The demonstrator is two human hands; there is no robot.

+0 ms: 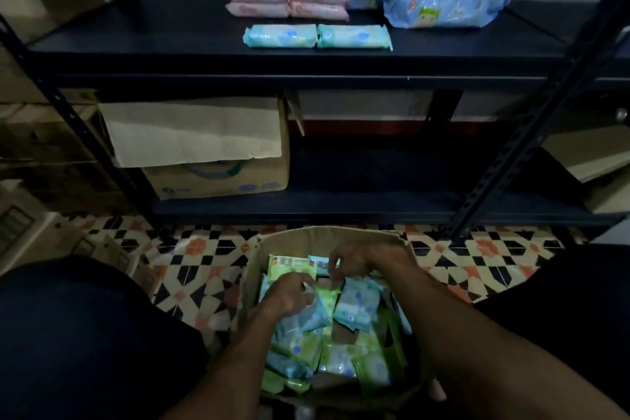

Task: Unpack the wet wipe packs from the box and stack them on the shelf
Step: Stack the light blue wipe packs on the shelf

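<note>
Reaching into box (327,235), standing on floor (191,256) just before shelf (170,44), likely for a short lift upward. Sorting through loose packs (356,309) heaped inside, probably to match teal pair (281,36) lying at shelf front. Dropping both hands in from near side, wrists bent down. Curling left hand (289,293) over one pack (324,295); drawing right hand (344,259) fingertips together as if pinching, actual hold too dim to tell.

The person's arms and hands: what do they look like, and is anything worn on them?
Left arm and right arm are bare down to the left hand and right hand: no sleeves, gloves, watch or bracelet show. The light is too dim to tell about rings.
</note>
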